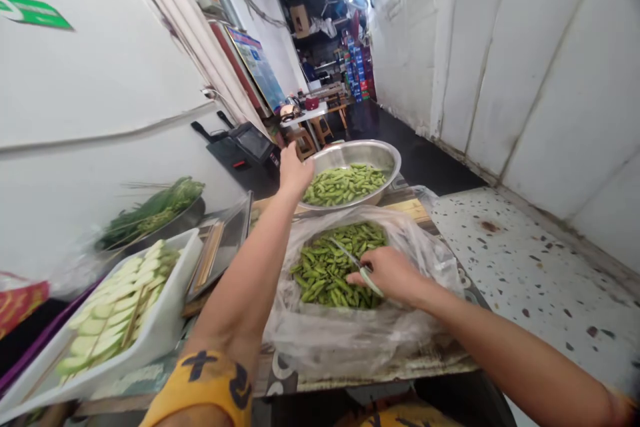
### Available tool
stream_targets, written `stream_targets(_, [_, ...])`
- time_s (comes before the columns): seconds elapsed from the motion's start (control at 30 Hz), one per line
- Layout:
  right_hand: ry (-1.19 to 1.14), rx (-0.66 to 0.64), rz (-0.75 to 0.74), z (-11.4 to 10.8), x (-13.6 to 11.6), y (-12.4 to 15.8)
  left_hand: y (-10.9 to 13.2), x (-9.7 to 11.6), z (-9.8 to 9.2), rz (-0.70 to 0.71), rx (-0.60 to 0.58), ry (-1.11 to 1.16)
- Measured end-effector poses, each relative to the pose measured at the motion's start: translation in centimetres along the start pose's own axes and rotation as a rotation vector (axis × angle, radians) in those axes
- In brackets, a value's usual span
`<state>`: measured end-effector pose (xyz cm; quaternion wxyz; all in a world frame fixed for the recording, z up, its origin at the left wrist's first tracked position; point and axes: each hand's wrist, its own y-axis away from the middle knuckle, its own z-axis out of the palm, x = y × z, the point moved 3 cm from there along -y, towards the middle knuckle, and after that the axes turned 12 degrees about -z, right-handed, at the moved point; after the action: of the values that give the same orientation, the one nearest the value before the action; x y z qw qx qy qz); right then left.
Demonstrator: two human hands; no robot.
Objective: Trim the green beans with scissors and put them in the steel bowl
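My right hand [387, 273] is closed round the pale green handles of a pair of scissors [344, 251]. The blades lie over green soybean pods [327, 273] heaped in a clear plastic bag [330, 340]. Stretched forward, my left hand [296, 172] is at the left rim of a wide metal bowl [393, 155] that holds more pods [345, 185]. Its thumb and fingers look apart, and I see nothing between them. Part of the bowl's left edge is hidden behind this hand.
To the left, a white tray [173, 280] holds pale green slices and wooden sticks. Behind it, leafy greens [165, 210] fill a dark bowl [193, 213]. A black machine [245, 153] stands by the wall. Speckled floor [525, 267] lies right of the table.
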<state>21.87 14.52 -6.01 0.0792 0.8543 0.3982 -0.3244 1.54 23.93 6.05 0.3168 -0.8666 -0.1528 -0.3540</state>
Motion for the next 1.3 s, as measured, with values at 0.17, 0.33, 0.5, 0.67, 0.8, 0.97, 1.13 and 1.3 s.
stream_targets(0.17, [-0.152,0.093,0.091,-1.7,1.5,-0.5,8.5,1.9,-1.7,0.054,-0.516,0.056])
stream_targets(0.33, [-0.31,0.125,0.075,-1.2,2.1,-0.8,13.7,-3.6,-0.1,0.133,-0.706,-0.242])
stream_targets(0.5, [-0.288,0.078,0.129,-0.7,1.7,-0.7,13.2,-7.7,2.6,0.308,-0.673,-0.394])
stream_targets(0.67, [-0.304,0.021,0.097,-0.1,1.9,-0.6,13.3,-7.8,2.8,0.324,-0.713,-0.445])
stream_targets(0.8, [-0.366,-0.01,0.078,0.2,1.9,-0.3,13.5,-7.7,2.0,0.19,-0.601,-0.241])
stream_targets(0.97, [-0.562,-0.102,0.104,0.1,0.8,0.0,13.9,-8.5,0.7,-0.271,-0.517,0.176])
stream_targets(1.13, [-0.567,-0.187,0.109,0.2,0.4,0.2,14.6,-7.9,0.6,-0.5,-0.579,0.36])
stream_targets(1.3, [-0.453,-0.206,0.06,0.7,0.6,0.3,15.1,-7.2,0.7,-0.486,-0.69,0.341])
